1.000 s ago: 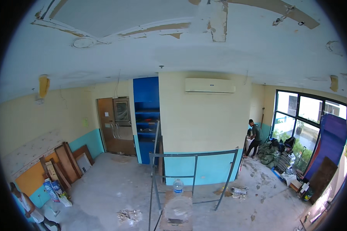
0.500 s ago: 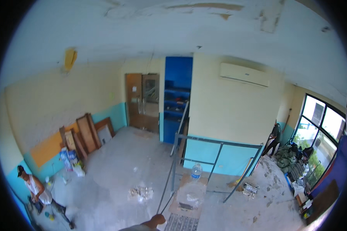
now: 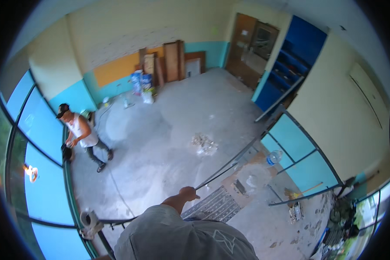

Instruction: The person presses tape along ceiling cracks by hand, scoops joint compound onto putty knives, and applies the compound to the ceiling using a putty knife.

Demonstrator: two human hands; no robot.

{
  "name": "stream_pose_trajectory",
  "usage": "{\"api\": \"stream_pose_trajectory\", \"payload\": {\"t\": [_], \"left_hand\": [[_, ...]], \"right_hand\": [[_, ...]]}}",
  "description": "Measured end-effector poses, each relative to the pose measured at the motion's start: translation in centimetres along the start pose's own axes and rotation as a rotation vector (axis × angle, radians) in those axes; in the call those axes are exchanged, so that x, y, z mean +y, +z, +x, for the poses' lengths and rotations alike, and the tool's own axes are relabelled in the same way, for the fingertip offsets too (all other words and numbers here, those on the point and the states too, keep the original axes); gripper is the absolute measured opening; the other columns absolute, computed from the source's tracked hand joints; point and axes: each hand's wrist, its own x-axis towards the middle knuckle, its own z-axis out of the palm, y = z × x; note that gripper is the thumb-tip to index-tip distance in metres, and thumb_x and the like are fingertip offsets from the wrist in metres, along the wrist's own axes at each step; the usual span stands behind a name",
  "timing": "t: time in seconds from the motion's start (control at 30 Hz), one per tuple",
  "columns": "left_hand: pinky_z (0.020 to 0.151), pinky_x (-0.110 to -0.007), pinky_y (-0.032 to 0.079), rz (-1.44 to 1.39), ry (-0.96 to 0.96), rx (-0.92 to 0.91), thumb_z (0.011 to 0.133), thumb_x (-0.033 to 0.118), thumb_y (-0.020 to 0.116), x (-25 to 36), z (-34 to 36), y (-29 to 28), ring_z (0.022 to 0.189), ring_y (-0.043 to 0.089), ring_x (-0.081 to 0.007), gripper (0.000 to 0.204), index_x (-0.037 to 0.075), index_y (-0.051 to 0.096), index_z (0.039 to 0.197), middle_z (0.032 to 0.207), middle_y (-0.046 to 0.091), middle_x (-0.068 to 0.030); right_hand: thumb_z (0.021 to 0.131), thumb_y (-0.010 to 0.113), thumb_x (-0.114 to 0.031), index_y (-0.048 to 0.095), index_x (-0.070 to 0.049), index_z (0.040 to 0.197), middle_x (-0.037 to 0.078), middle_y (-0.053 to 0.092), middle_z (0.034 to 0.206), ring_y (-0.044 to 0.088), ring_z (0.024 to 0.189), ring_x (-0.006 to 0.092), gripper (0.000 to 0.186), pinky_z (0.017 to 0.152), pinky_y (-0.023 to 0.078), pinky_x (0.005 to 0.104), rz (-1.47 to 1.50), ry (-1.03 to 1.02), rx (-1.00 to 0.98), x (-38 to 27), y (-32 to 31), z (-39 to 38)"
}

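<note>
My left hand (image 3: pixel 187 193) is closed around a thin dark metal rail (image 3: pixel 216 175) of the scaffold frame, with the arm in a grey sleeve (image 3: pixel 156 221) stretched forward. Below the hand lies a perforated metal plank (image 3: pixel 213 205), partly covered by my shirt. Beyond it is a dusty board (image 3: pixel 264 171) bearing a whitish patch and a small dark flat piece (image 3: pixel 238 187). A large clear water bottle (image 3: pixel 274 157) stands at the board's far end. My right hand is out of view.
A co-worker (image 3: pixel 84 134) in a cap stands by the left windows, hands on something dark. Planks (image 3: pixel 172 60) and bags (image 3: pixel 142 83) line the far wall. Rubble (image 3: pixel 204 144) lies mid-floor. A whitish roll-like thing (image 3: pixel 90 220) sits on a bar at lower left. Scaffold rails (image 3: pixel 320 151) rise right.
My view has swung left and down, bringing in the left windows and my grey shirt. My left hand remains on the rail. The co-worker still stands, hands together.
</note>
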Motion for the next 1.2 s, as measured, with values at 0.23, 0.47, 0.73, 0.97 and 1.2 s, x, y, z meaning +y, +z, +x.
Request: {"api": "stream_pose_trajectory", "payload": {"t": [0.23, 0.47, 0.73, 0.97, 1.2], "left_hand": [[0.088, -0.047, 0.047, -0.401, -0.254, 0.273, 0.093, 0.046, 0.041, -6.5, -5.8, 5.1, 0.103, 0.059, -0.0393, 0.050, 0.002, 0.064, 0.100, 0.111, 0.063, -0.0199], [0.085, -0.052, 0.046, -0.634, -0.509, 0.436, 0.083, 0.008, 0.039, -8.8, -18.5, 10.2, 0.099, 0.058, -0.0439, 0.031, -0.001, 0.045, 0.112, 0.106, 0.060, -0.0249], [0.087, -0.047, 0.045, -0.516, -0.644, 0.926, 0.078, 0.016, 0.060, -10.0, -29.7, 8.1, 0.101, 0.056, -0.0387, 0.039, 0.005, 0.052, 0.115, 0.111, 0.055, -0.0208], [0.088, -0.047, 0.039, 0.018, -0.982, 1.254, 0.069, 0.035, 0.077, -16.6, -41.5, 6.2, 0.105, 0.049, -0.0344, 0.064, 0.006, 0.048, 0.119, 0.109, 0.053, -0.0135], [0.106, -0.062, 0.018, 0.004, -1.100, 0.871, 0.054, 0.039, 0.086, -17.4, -45.5, 9.7, 0.135, 0.025, -0.0377, 0.101, 0.026, 0.035, 0.141, 0.145, 0.029, -0.0144]], "right_hand": [[0.082, 0.055, -0.021, 0.057, -0.012, 0.075, 0.011, 0.064, 0.067, 0.064, 0.059, 0.0295, 0.011, 0.053, 0.048, 0.0435, -0.706, -0.416, -0.209, 14.9, 7.3, -2.4], [0.084, 0.053, -0.018, 0.054, -0.011, 0.071, 0.012, 0.065, 0.066, 0.062, 0.054, 0.0271, 0.014, 0.050, 0.046, 0.0421, -0.676, -0.628, -0.286, 12.3, 6.4, 4.9], [0.085, 0.061, -0.028, 0.062, -0.002, 0.090, 0.013, 0.063, 0.071, 0.059, 0.057, 0.0259, 0.026, 0.056, 0.046, 0.0404, 0.221, 0.317, -0.375, -1.7, 5.0, 6.0], [0.084, 0.064, -0.031, 0.060, 0.000, 0.092, 0.014, 0.062, 0.075, 0.059, 0.061, 0.0275, 0.032, 0.058, 0.048, 0.0436, 0.266, 0.150, -0.374, -2.8, 4.0, 6.3], [0.081, 0.068, -0.031, 0.060, 0.000, 0.088, 0.014, 0.061, 0.074, 0.059, 0.061, 0.0282, 0.032, 0.056, 0.050, 0.0451, 0.173, 0.098, -0.402, 3.6, 6.8, 7.4]]}}
